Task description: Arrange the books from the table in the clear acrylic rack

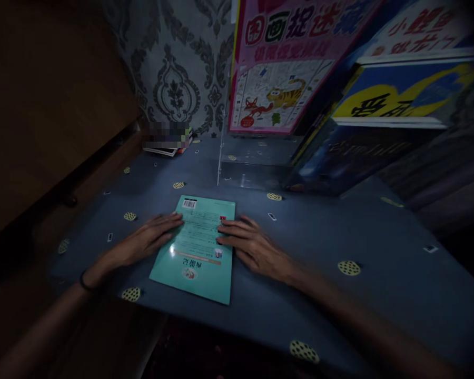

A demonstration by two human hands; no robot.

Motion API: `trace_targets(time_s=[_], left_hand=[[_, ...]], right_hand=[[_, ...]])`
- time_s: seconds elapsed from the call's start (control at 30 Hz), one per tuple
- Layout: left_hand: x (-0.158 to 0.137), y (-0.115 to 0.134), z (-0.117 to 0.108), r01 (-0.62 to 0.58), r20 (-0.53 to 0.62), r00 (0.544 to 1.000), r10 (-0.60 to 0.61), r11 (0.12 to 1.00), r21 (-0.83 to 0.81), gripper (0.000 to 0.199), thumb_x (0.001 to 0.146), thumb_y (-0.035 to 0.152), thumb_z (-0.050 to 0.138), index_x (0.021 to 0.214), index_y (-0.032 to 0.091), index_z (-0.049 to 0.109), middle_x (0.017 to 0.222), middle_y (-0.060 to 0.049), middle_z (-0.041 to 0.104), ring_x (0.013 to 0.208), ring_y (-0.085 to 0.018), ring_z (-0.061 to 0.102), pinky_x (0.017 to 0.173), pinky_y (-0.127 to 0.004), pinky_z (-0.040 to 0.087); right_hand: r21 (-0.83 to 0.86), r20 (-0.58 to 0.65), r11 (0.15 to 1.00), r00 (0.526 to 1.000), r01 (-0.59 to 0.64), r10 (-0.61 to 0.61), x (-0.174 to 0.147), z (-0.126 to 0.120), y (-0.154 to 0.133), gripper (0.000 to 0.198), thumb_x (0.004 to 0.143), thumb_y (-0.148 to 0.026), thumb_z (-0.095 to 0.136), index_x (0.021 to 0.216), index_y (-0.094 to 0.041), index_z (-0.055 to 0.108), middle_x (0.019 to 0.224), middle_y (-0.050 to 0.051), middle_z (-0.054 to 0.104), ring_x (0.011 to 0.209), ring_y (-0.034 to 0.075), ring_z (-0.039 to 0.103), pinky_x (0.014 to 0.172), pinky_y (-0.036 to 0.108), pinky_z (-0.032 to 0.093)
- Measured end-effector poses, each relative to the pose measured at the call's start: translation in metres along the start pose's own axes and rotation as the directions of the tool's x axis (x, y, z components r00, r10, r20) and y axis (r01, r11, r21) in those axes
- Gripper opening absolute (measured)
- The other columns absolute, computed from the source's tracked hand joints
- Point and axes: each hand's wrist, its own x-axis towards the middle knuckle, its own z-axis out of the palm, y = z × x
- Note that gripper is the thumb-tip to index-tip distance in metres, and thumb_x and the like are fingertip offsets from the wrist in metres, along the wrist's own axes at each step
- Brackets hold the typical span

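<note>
A thin teal book (199, 284) lies flat on the table, its printed text upside down to me and a barcode at its far left corner. My left hand (148, 239) rests at the book's left edge, fingers stretched out and their tips on the cover. From the other side, my right hand (256, 245) reaches over the right edge, with its fingers extended flat on the cover. Neither hand grips the book. A dark band circles my left wrist.
A blue tablecloth (300, 295) with pineapple prints covers the table. At the back, a clear stand (243, 176) bears a pink picture book (260, 118); more books (403, 100) stand to its right. A small stack of books (168, 145) lies at the back left, near a brown wooden panel (63, 105).
</note>
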Motion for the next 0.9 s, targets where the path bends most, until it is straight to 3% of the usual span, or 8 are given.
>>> trace_targets(time_s=[0.17, 0.33, 0.47, 0.6, 0.9], left_hand=[[0.046, 0.000, 0.004, 0.037, -0.018, 0.999, -0.036, 0.995, 0.091, 0.054, 0.103, 0.046, 0.039, 0.151, 0.025, 0.042, 0.163, -0.007, 0.034, 0.152, -0.027, 0.028, 0.124, -0.052, 0.016], [0.090, 0.023, 0.020, -0.084, 0.006, 0.996, 0.084, 0.983, 0.165, 0.051, 0.102, 0.040, 0.043, 0.150, 0.021, 0.044, 0.162, -0.011, 0.034, 0.152, -0.028, 0.028, 0.124, -0.054, 0.015], [0.104, 0.047, 0.039, -0.198, 0.027, 0.980, 0.196, 0.969, 0.148, 0.047, 0.103, 0.035, 0.046, 0.148, 0.023, 0.046, 0.162, -0.009, 0.035, 0.151, -0.027, 0.029, 0.124, -0.053, 0.018], [0.095, 0.061, 0.049, -0.289, 0.046, 0.957, 0.285, 0.950, 0.119, 0.044, 0.104, 0.035, 0.043, 0.146, 0.024, 0.049, 0.161, -0.007, 0.037, 0.151, -0.026, 0.031, 0.124, -0.053, 0.020], [0.019, 0.079, 0.061, -0.387, 0.064, 0.922, 0.382, 0.918, 0.084, 0.046, 0.104, 0.029, 0.043, 0.151, 0.024, 0.043, 0.156, -0.008, 0.044, 0.146, -0.023, 0.039, 0.124, -0.050, 0.028]], right_hand=[[0.028, -0.086, 0.990, 0.986, -0.140, 0.142, 0.002, 0.006, 0.009, 0.039, 0.097, -0.015, 0.047, 0.130, -0.025, 0.065, 0.143, 0.010, 0.061, 0.139, 0.027, 0.049, 0.114, 0.064, 0.037], [0.140, -0.190, 0.955, 0.939, -0.263, 0.286, 0.000, 0.008, 0.019, 0.042, 0.097, -0.015, 0.044, 0.134, -0.024, 0.062, 0.142, 0.011, 0.061, 0.136, 0.026, 0.053, 0.112, 0.060, 0.042], [0.272, -0.230, 0.913, 0.901, -0.304, 0.368, -0.002, 0.007, 0.021, 0.051, 0.096, -0.014, 0.041, 0.145, -0.024, 0.048, 0.140, 0.010, 0.062, 0.132, 0.023, 0.057, 0.111, 0.052, 0.046], [0.326, -0.242, 0.893, 0.886, -0.310, 0.396, -0.003, 0.008, 0.022, 0.053, 0.095, -0.014, 0.041, 0.148, -0.024, 0.044, 0.141, 0.009, 0.062, 0.131, 0.022, 0.057, 0.112, 0.050, 0.046], [0.158, -0.221, 0.945, 0.922, -0.288, 0.318, -0.001, 0.010, 0.018, 0.038, 0.097, -0.019, 0.044, 0.129, -0.021, 0.065, 0.137, 0.012, 0.063, 0.128, 0.028, 0.058, 0.109, 0.057, 0.046]])
